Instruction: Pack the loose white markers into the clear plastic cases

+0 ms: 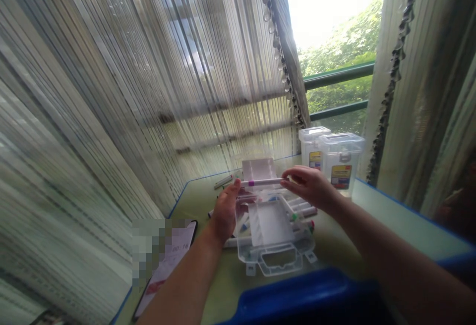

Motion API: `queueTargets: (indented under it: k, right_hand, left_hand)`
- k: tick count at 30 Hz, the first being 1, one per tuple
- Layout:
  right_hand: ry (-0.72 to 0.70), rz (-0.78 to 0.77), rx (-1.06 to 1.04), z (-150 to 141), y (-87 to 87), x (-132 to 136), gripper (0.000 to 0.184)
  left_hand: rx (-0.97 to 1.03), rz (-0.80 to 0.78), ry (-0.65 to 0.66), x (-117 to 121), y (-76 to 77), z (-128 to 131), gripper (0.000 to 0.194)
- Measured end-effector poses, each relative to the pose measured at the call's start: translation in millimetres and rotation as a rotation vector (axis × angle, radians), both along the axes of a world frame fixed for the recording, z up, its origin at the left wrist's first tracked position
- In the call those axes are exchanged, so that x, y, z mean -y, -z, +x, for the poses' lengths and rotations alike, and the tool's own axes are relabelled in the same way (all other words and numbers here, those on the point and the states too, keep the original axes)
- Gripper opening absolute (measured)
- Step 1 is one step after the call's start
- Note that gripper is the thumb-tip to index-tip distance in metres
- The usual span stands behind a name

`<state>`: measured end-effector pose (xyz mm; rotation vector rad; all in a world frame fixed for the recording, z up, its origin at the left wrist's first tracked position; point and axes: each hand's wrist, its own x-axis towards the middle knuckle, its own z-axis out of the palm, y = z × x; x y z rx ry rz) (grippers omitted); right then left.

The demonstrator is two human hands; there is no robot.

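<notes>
A white marker [263, 183] with a purple band lies level between my two hands, above a clear plastic case. My left hand [225, 211] is closed on its left end, thumb on top, the other fingers partly hidden. At the right end my right hand [307, 185] pinches it between thumb and fingertips. Below them the clear plastic case [243, 253] lies open, its handle toward me and a white insert [270, 223] inside. Several more white markers [305, 206] with coloured ends lie around and behind the case, seen partly through the plastic.
Two clear lidded containers [341, 159] with labels stand at the back right of the pale green table [386, 211]. A phone [173, 260] lies at the left edge. A blue chair back or edge [297, 297] rises in front. String curtains [148, 67] hang close behind the table.
</notes>
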<state>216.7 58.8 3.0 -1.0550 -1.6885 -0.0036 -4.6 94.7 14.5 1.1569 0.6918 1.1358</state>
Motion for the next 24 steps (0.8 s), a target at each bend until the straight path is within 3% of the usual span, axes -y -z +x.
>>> queueTargets:
  k: [9, 20, 24]
  right_hand:
    - [-0.078, -0.163, -0.164, -1, 0.3, 1, 0.029]
    - [-0.215, -0.366, -0.368, -9, 1.8, -1, 0.031]
    - [-0.207, -0.288, -0.401, -10, 4.2, -5, 0.028]
  left_hand:
    - [-0.065, 0.041, -0.037, 4, -2.7, 2, 0.030]
    - [-0.133, 0.062, -0.110, 7, -4.0, 3, 0.030]
    - [-0.184, 0.056, -0.089, 7, -5.4, 2, 0.029]
